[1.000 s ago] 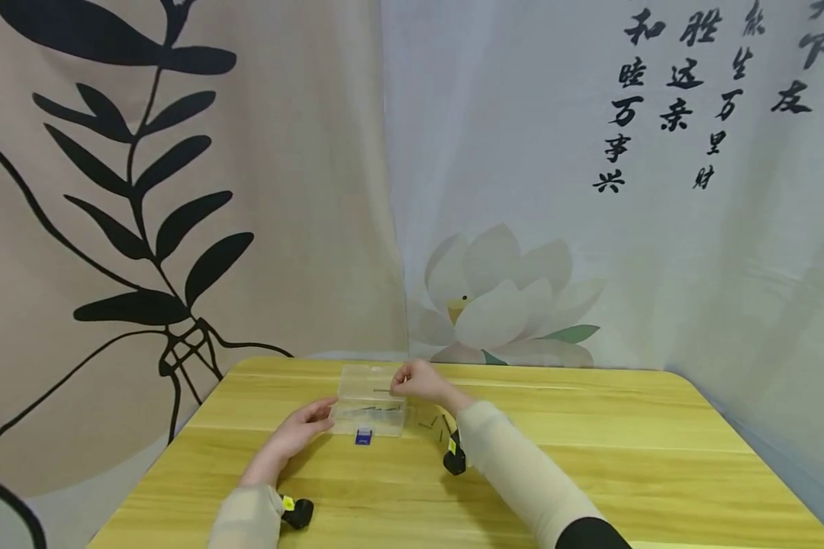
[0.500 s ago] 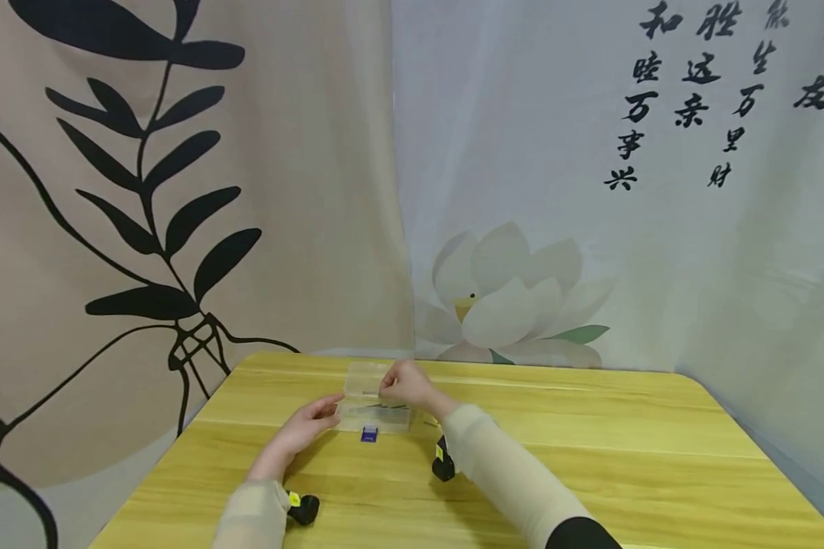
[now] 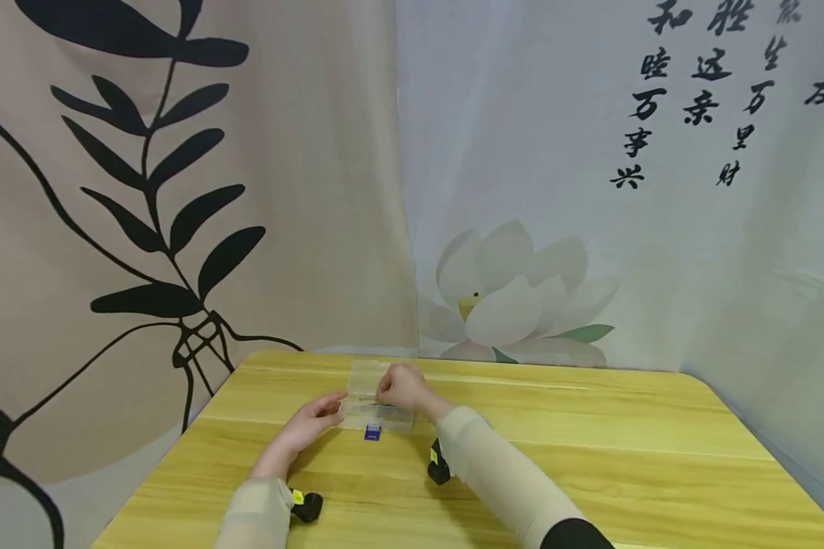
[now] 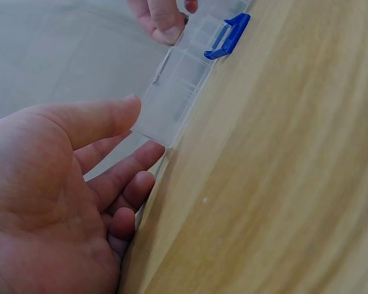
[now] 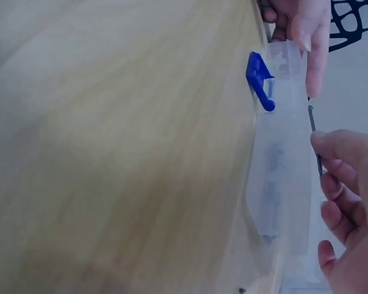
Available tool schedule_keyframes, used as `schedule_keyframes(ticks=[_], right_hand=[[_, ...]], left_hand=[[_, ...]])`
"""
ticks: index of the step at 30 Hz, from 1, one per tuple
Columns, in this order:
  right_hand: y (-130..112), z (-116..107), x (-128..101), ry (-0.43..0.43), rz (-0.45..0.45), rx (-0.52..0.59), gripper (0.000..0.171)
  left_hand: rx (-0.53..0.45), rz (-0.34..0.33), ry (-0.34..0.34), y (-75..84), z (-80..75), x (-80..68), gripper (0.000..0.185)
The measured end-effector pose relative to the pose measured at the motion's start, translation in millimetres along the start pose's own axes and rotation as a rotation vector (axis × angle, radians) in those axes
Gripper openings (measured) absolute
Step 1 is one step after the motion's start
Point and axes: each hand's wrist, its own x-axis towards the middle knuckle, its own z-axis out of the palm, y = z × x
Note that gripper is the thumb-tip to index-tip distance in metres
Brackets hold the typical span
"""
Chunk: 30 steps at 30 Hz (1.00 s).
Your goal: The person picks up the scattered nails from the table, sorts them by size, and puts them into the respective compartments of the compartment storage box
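Note:
A clear plastic box (image 3: 391, 418) with a blue latch (image 3: 372, 432) stands on the table, its clear lid (image 3: 367, 375) raised at the back. My left hand (image 3: 316, 421) holds the box's left end, thumb at the upper edge and fingers against the end. In the right wrist view, my right hand (image 5: 349, 190) pinches a thin dark nail-like metal piece (image 5: 311, 119) between thumb and fingers, just over the box's back edge. Dark thin pieces (image 5: 272, 190) show blurred through the box wall. In the head view, the right hand covers part of the lid.
The wooden table (image 3: 590, 442) reaches out to both sides and toward me. A small dark piece (image 5: 242, 290) lies on it near the box's right end. Behind the table hangs a printed curtain (image 3: 329, 191). A black camera (image 3: 307, 507) sits at my left wrist.
My right hand has moved left and slightly down with the nail-like metal piece, from the lid toward the box's back edge. My left hand has stayed at the box. The head view has shifted a little.

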Motion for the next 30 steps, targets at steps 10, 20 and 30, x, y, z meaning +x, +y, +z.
schedule_keyframes(ticks=[10,20,30], right_hand=[[3.7,-4.5,-5.4,-0.004,0.000,-0.011,0.010],[14.1,-34.0,-17.7,-0.039,-0.024,0.177,0.018],[49.8,-65.2,-44.7,0.004,0.102,0.229,0.013]], left_hand=[[-0.011,0.005,-0.033,3.1,6.3,3.0,0.047],[0.024,0.013,-0.059,3.7,3.1,0.3,0.048],[0.043,0.010,-0.055,2.0,-2.5,-1.6,0.048]])
